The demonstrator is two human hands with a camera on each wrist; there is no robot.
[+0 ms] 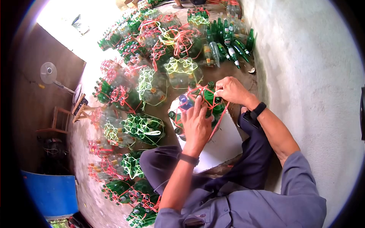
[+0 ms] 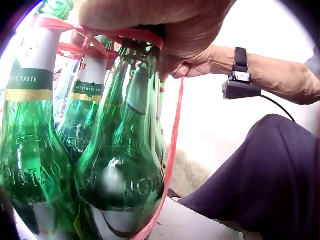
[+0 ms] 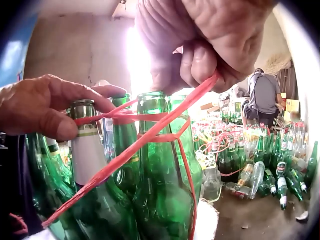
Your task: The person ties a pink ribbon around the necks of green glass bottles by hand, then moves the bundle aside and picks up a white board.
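A bundle of green glass bottles [image 1: 209,95] stands upright on a white board [image 1: 228,133], with red plastic strap [image 3: 125,155] laced round the necks. My left hand [image 1: 197,123] lies over the near bottles, its thumb and fingers around the neck of a white-labelled green bottle [image 3: 90,155]. Beside the far right of the bundle, my right hand [image 1: 232,90] pinches the strap's end between curled fingers. From that hand the strap [image 2: 177,115] runs taut down along the bottles' side. One bottle with a blue top [image 1: 183,99] stands among the green ones.
Many strapped bottle bundles [image 1: 142,129] cover the floor on the left. Loose bottles [image 1: 232,53] lie and stand ahead by the wall [image 1: 304,68]. My bent knee [image 1: 159,161] is close to the board. Another person [image 3: 264,95] is in the background.
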